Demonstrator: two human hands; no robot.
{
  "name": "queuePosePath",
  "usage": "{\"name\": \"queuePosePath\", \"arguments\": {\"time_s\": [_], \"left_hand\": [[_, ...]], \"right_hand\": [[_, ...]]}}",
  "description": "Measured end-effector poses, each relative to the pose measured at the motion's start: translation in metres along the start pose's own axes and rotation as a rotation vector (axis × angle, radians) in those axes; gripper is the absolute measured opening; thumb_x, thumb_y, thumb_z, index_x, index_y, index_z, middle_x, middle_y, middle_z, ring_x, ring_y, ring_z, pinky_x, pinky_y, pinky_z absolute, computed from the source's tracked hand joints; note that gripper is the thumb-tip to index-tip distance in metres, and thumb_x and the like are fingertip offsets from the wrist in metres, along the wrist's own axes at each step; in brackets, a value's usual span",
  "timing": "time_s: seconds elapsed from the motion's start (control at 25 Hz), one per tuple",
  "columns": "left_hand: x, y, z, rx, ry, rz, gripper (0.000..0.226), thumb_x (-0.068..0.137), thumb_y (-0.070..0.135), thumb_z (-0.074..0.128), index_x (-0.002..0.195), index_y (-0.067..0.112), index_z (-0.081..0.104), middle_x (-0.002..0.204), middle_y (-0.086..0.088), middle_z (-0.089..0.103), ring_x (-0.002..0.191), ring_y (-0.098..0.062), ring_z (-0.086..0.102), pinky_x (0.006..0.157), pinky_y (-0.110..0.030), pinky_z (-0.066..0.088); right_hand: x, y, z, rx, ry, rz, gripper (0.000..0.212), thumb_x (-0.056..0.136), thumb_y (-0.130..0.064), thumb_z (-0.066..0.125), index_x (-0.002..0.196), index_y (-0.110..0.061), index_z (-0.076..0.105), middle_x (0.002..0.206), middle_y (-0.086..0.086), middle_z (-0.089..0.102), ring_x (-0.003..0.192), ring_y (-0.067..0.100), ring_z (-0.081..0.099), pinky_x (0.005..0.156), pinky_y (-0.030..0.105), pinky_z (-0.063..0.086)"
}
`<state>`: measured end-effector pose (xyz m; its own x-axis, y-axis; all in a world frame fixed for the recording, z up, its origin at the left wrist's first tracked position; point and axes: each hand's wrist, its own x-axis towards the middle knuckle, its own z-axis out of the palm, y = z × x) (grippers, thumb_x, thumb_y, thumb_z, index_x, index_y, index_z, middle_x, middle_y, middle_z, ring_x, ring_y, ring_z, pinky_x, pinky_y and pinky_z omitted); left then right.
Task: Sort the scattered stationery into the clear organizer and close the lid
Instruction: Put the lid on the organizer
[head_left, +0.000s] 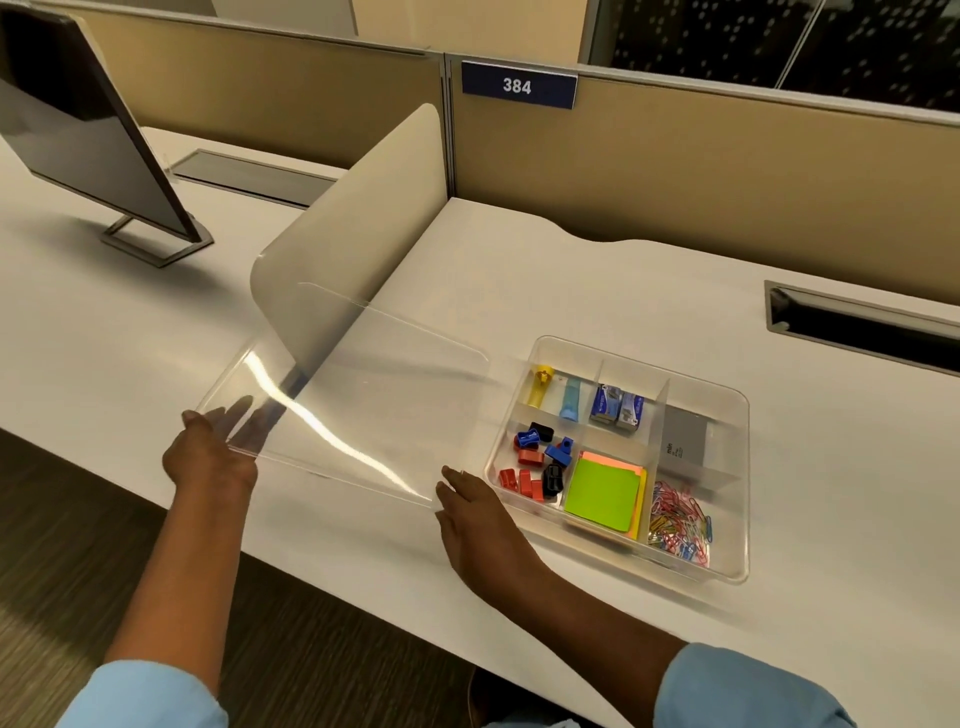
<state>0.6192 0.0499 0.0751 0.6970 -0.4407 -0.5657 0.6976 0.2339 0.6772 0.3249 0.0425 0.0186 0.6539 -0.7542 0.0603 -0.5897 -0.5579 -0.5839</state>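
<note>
The clear organizer (740, 410) sits on the white desk at the right, uncovered. Its compartments hold a yellow and a light blue tube, two blue staple boxes, a grey box, red, blue and black sharpeners (540, 460), sticky notes (602, 493) and coloured paper clips (678, 522). The clear lid (363, 395) is lifted above the desk, left of the organizer. My left hand (210, 457) grips its near left corner, fingers showing through the plastic. My right hand (470, 506) holds its near right corner, next to the organizer's front left corner.
A frosted divider panel (358, 234) stands behind the lid. A monitor (78, 124) is at the far left. A cable slot (857, 327) is cut into the desk at the back right. Beige partition walls with a "384" sign close the back.
</note>
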Motion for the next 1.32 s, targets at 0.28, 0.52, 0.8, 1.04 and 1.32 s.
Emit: {"name": "queuePosePath", "arguments": {"time_s": [0.28, 0.52, 0.8, 1.04, 1.32], "left_hand": [[-0.026, -0.006, 0.01, -0.318, -0.042, -0.062, 0.042, 0.1, 0.027, 0.018, 0.129, 0.009, 0.043, 0.124, -0.012, 0.052, 0.11, -0.029, 0.054, 0.081, -0.036, 0.05], [-0.054, -0.041, 0.055, -0.34, -0.136, -0.155, 0.038, 0.097, 0.006, 0.033, 0.068, 0.019, 0.053, 0.094, -0.009, 0.066, 0.083, -0.025, 0.065, 0.067, -0.032, 0.057], [-0.089, -0.088, 0.113, -0.2, -0.276, -0.168, 0.025, 0.1, 0.023, 0.04, 0.09, 0.005, 0.053, 0.084, -0.017, 0.071, 0.091, -0.032, 0.064, 0.072, -0.037, 0.055], [-0.147, -0.105, 0.145, -0.025, -0.557, -0.064, 0.028, 0.096, 0.031, 0.046, 0.106, 0.005, 0.054, 0.118, -0.02, 0.063, 0.102, -0.033, 0.062, 0.079, -0.035, 0.056], [-0.183, -0.118, 0.161, 0.725, -0.846, 0.075, 0.053, 0.081, 0.052, 0.055, 0.114, 0.01, 0.058, 0.118, -0.011, 0.064, 0.108, -0.031, 0.061, 0.084, -0.036, 0.052]], "right_hand": [[0.002, -0.003, -0.04, 0.049, 0.112, 0.026, 0.04, 0.096, -0.017, 0.049, 0.136, -0.011, 0.047, 0.151, 0.005, 0.035, 0.141, 0.017, 0.028, 0.111, 0.017, 0.013], [0.014, 0.023, -0.093, 0.102, 0.293, 0.189, 0.042, 0.09, -0.005, 0.052, 0.132, -0.01, 0.052, 0.149, 0.002, 0.038, 0.138, 0.015, 0.034, 0.111, 0.016, 0.021], [0.013, 0.047, -0.106, -0.298, 0.288, 0.35, 0.068, 0.093, -0.021, 0.052, 0.15, -0.016, 0.016, 0.158, 0.016, 0.01, 0.146, 0.034, 0.0, 0.116, 0.042, -0.008], [0.012, 0.047, -0.127, -0.353, 0.306, 0.413, 0.098, 0.083, 0.005, 0.055, 0.149, -0.029, -0.008, 0.159, 0.011, -0.006, 0.145, 0.038, -0.009, 0.117, 0.056, -0.002], [0.005, 0.02, -0.157, 0.379, 0.893, 0.297, 0.058, 0.095, -0.004, 0.046, 0.142, -0.034, 0.029, 0.143, -0.004, 0.046, 0.131, 0.012, 0.043, 0.107, 0.033, 0.041]]}}
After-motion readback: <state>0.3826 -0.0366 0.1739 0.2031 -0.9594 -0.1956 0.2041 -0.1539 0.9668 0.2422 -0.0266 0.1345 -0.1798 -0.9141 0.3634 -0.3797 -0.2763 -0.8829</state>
